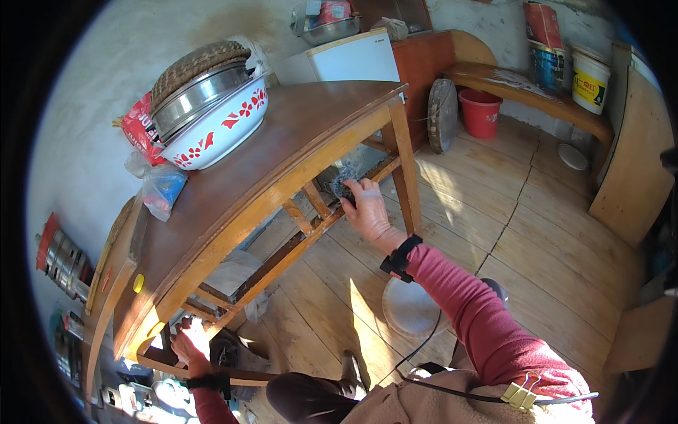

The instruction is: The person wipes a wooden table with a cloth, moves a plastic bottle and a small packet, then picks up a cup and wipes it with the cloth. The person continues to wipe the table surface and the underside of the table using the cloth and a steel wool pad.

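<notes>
A wooden table (296,122) with a brown top and yellow-varnished frame stands before me. My right hand (368,209) holds a grey-blue scouring pad (344,179) against the table's lower side rail (384,168), near the far leg (405,175). Water or suds shine on the back of that hand. At the near left corner my left hand (190,342) grips the same rail, its fingers curled over it in bright sunlight. Short upright slats (316,200) join this rail to the frame above.
On the table sit a white enamel basin (222,127) with a steel pot and woven lid, and a plastic bag (161,193). A round stool (410,307) is beside my legs. Farther off are a red bucket (479,112), a bench (524,93) and a white chest freezer (355,58).
</notes>
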The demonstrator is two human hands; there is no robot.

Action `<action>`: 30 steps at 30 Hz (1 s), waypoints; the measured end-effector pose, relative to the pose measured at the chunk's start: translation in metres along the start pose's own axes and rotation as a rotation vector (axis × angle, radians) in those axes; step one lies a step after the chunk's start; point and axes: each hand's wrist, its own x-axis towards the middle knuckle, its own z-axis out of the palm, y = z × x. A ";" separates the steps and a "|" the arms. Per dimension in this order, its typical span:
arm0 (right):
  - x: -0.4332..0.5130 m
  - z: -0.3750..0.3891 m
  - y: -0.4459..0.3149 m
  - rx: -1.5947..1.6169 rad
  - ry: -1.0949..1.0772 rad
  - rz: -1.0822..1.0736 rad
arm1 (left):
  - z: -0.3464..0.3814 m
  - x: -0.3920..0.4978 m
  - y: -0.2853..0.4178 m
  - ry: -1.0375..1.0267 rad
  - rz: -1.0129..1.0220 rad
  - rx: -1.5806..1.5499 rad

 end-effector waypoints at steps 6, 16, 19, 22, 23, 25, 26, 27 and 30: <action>0.040 -0.008 0.040 -0.407 -0.320 -0.051 | 0.009 -0.013 0.012 0.087 -0.157 -0.223; 0.059 0.004 0.079 -0.404 -0.240 0.266 | 0.043 0.000 0.003 0.323 0.033 -0.085; 0.045 0.003 0.034 -0.358 -0.445 0.151 | 0.050 0.000 -0.002 0.372 0.103 -0.095; 0.019 0.011 0.008 -0.321 -0.451 -0.092 | 0.049 -0.002 -0.005 0.341 0.094 -0.002; 0.017 0.009 0.012 -0.291 -0.430 -0.103 | 0.048 -0.004 -0.006 0.353 0.100 -0.035; 0.027 -0.002 0.037 -0.392 -0.366 -0.097 | 0.046 -0.006 -0.005 0.344 0.116 -0.092; 0.039 -0.013 0.058 -0.465 -0.339 -0.127 | 0.045 -0.007 -0.004 0.356 0.109 -0.099; 0.052 -0.023 0.075 -0.566 -0.302 -0.043 | 0.043 -0.008 -0.003 0.372 0.112 -0.104; 0.067 -0.036 0.082 -0.538 -0.181 0.121 | 0.041 -0.009 -0.001 0.429 0.119 -0.137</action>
